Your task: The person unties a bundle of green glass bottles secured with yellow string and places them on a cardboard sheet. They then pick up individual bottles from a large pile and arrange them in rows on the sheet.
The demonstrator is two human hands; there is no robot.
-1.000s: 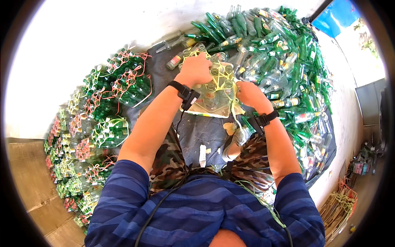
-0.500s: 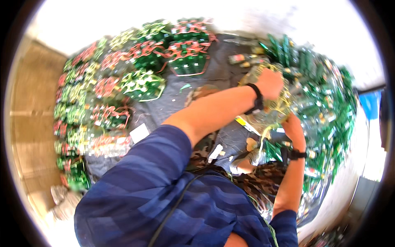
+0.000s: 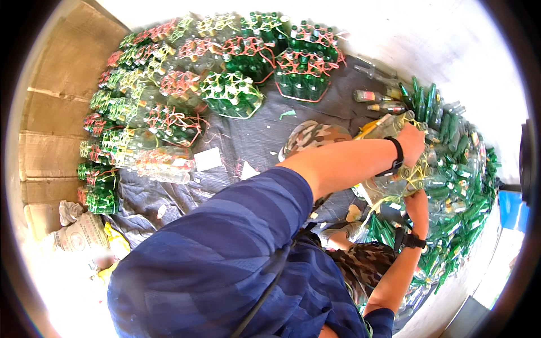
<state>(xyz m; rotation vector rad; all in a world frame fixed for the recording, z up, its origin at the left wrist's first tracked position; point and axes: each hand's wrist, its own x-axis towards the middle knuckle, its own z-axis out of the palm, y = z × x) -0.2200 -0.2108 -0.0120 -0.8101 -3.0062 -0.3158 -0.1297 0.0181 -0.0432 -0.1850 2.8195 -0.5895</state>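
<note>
- Squarely between two hands, a bundle [image 3: 396, 185] of clear bottles is seen at right, just beside the heap [image 3: 451, 219] of loose bottles.
- Its far side is partly covered by the left hand [image 3: 410, 145], its near side met by the right hand [image 3: 417, 204]; fingers are curled near the yellow strap [image 3: 376, 207], though whether it is gripped cannot be told.
- Glass is judged heavy, stiff, slippery and breakable; the strap, light and limp.
- The bundle is best held low, around the bottles.
</note>
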